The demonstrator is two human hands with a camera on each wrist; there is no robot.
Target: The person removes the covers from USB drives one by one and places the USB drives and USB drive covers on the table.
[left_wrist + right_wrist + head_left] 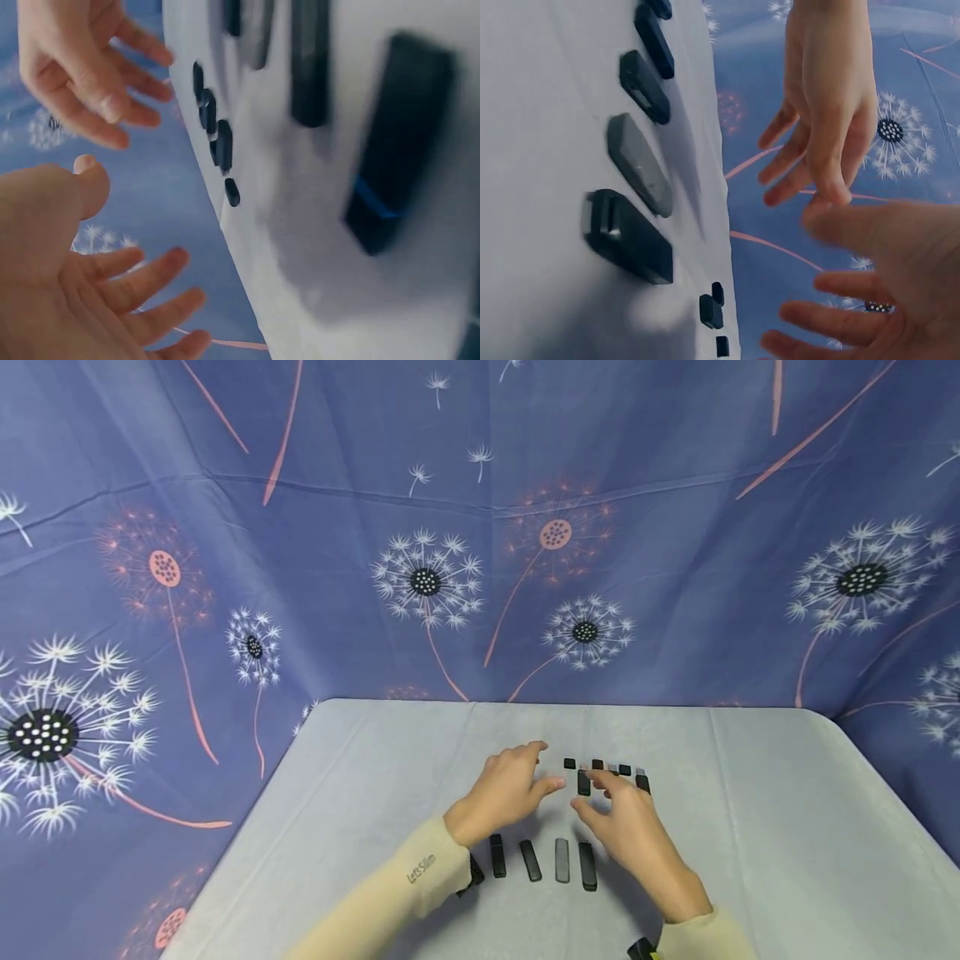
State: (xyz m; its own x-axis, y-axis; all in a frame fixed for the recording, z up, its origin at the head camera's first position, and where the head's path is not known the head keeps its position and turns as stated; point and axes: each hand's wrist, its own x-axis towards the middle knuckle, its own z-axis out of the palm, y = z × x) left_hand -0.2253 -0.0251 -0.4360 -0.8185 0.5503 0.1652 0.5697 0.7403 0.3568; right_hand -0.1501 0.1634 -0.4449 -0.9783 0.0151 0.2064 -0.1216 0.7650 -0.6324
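Note:
My left hand [506, 789] hovers over the table left of the back row, fingers spread and holding nothing. Opposite it, my right hand [630, 814] is also empty, its fingertips by a black USB stick [583, 783] in the head view. Both wrist views show the hands apart in the air. Another uncapped USB stick [642, 783] lies at that row's right end; fingers partly hide one between. Small black caps [570, 763] lie behind them. Nearer me is a row of black sticks [531, 860] and one grey stick [639, 163].
A pale cloth covers the table [787, 827]. Behind it hangs a blue curtain [675, 527] with dandelion prints. A dark object [472, 875] shows beside the left cuff, and a black and yellow one [642, 949] beside the right cuff.

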